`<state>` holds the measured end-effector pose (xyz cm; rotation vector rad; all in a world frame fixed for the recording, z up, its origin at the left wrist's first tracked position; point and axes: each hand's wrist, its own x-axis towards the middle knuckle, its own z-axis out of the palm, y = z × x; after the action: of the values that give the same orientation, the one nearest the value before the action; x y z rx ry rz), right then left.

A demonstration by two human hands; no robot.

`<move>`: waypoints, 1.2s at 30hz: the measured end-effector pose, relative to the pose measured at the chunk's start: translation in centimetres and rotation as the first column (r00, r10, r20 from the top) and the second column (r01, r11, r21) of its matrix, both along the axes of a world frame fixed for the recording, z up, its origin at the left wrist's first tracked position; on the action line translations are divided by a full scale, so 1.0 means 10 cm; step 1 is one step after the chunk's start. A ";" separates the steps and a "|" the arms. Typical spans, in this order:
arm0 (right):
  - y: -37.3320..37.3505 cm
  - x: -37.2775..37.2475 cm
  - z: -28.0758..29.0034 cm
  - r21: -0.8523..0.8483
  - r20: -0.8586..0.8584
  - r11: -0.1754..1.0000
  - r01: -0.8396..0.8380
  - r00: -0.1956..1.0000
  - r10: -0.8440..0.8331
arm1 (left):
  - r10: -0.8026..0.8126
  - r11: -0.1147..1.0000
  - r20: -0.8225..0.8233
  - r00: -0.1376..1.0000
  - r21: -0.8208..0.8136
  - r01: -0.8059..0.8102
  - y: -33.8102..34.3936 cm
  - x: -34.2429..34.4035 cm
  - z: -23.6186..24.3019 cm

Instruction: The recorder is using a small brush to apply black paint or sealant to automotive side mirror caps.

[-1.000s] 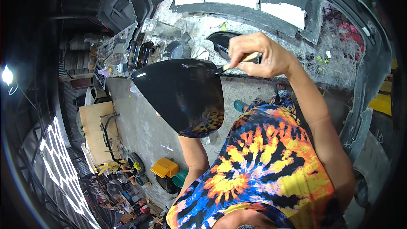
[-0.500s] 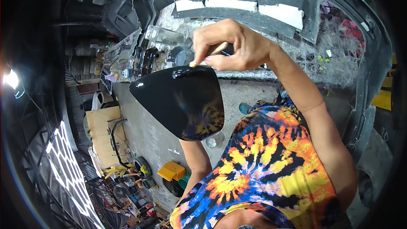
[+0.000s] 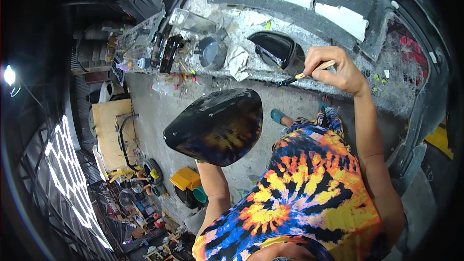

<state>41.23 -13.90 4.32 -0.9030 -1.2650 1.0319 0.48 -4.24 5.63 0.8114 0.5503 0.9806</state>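
A glossy black car mirror cover [image 3: 210, 128] is held up over the floor, left of my chest. My left forearm [image 3: 213, 188] rises behind it, and the cover hides that hand and its fingers. My right hand [image 3: 337, 70] is closed around a thin paintbrush [image 3: 316, 70] with a wooden handle. The brush's dark bristles point left and down, well apart from the cover. Beyond the brush, a second black mirror cover [image 3: 274, 49] lies on the cluttered work surface, beside a crumpled white cloth [image 3: 237, 63] and a round grey tub [image 3: 210, 53].
A large dark bumper-like part [image 3: 285, 5] with white strips spans the far side. Black parts [image 3: 170, 53] and a clear tray [image 3: 193, 21] sit at the surface's left. A wooden board [image 3: 113, 133], a yellow bin [image 3: 185, 179] and a tyre [image 3: 153, 170] stand on the floor at left.
My right hand has moved right and down with the brush, away from the cover's upper edge. The cover has tilted and shifted slightly right, and more of the work surface shows.
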 end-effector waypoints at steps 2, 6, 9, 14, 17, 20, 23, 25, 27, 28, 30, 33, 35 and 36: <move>-0.01 0.03 -0.04 -0.119 -0.103 0.993 0.002 0.995 -0.014 | 0.038 0.999 -0.057 0.998 0.013 -0.037 -0.15 -0.25 -0.03; 0.10 -0.04 -0.09 -0.288 -0.192 0.954 0.083 0.971 -0.143 | 0.110 0.993 -0.152 0.982 0.051 -0.104 -0.51 -0.76 -0.05; 0.23 -0.20 -0.07 -0.409 -0.407 0.913 -0.002 0.895 -0.181 | 0.156 0.987 -0.207 0.966 0.069 -0.145 -0.77 -1.08 -0.06; 0.56 -0.49 0.01 -0.390 -0.601 0.877 -0.280 0.800 -0.012 | 0.175 0.984 -0.241 0.955 0.071 -0.163 -1.04 -1.42 -0.10; 0.69 -0.60 0.06 -0.370 -0.661 0.834 -0.409 0.747 0.073 | 0.177 0.984 -0.240 0.954 0.069 -0.165 -1.14 -1.52 -0.13; 0.76 -0.71 0.10 -0.374 -0.729 0.753 -0.541 0.673 0.122 | 0.166 0.986 -0.246 0.955 0.065 -0.154 -1.18 -1.58 -0.15; 0.82 -0.82 0.07 -0.401 -0.705 0.724 -0.561 0.694 0.147 | 0.146 0.989 -0.241 0.959 0.061 -0.135 -1.16 -1.61 -0.17; 0.86 -0.87 0.02 -0.425 -0.693 0.716 -0.553 0.708 0.136 | 0.134 0.990 -0.238 0.962 0.061 -0.123 -1.16 -1.62 -0.17; 0.89 -0.89 -0.05 -0.461 -0.647 0.721 -0.517 0.752 0.126 | 0.118 0.992 -0.236 0.964 0.062 -0.107 -1.14 -1.62 -0.17; 0.91 -0.89 -0.08 -0.453 -0.648 0.724 -0.521 0.749 0.134 | 0.112 0.993 -0.237 0.965 0.065 -0.099 -1.12 -1.63 -0.17; 0.92 -0.89 -0.13 -0.473 -0.600 0.733 -0.488 0.788 0.137 | 0.092 0.994 -0.231 0.969 0.074 -0.077 -1.09 -1.64 -0.17; 1.06 -0.98 -0.15 -0.501 -0.518 0.746 -0.438 0.843 0.147 | 0.059 0.996 -0.217 0.974 0.080 -0.043 -0.99 -1.67 -0.18; 1.18 -1.06 -0.11 -0.605 -0.290 0.756 -0.250 0.953 0.083 | 0.045 0.996 -0.205 0.978 0.090 -0.027 -0.94 -1.71 -0.17; 1.10 -0.94 -0.06 -0.619 -0.281 0.755 -0.217 0.959 0.045 | 0.032 0.994 -0.204 0.979 0.105 -0.011 -0.96 -1.64 -0.18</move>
<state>31.86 -2.95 3.77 -1.1618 -0.7538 1.7011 -15.97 -13.82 3.84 1.0079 0.6914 0.9570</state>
